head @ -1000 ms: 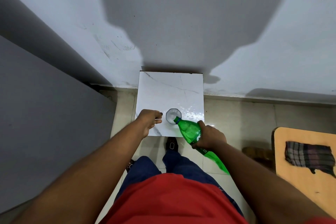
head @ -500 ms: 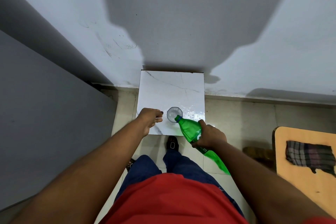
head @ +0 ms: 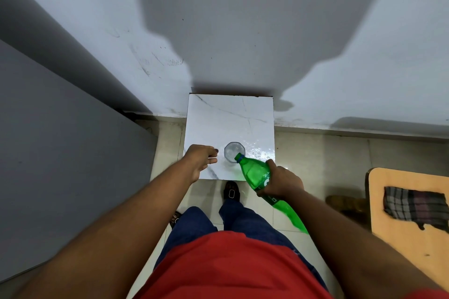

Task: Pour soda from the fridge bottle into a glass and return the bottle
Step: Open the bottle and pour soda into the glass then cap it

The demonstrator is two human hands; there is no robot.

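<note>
Hardly shifted since earlier: right hand point(head: 281, 181) wrapped round tilted green plastic soda bottle point(head: 257, 175), neck over clear faceted glass point(head: 234, 152) just beyond, likely pouring; left hand point(head: 200, 159) curled, pinching something small, beside glass on white marble worktop point(head: 230, 116)

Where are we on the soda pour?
Done: green bottle is out, uncapped, in the right hand. In hand: tilted, mouth over the glass on the marble table; left hand holds something small and white. Left: finish, recap, return bottle.
</note>
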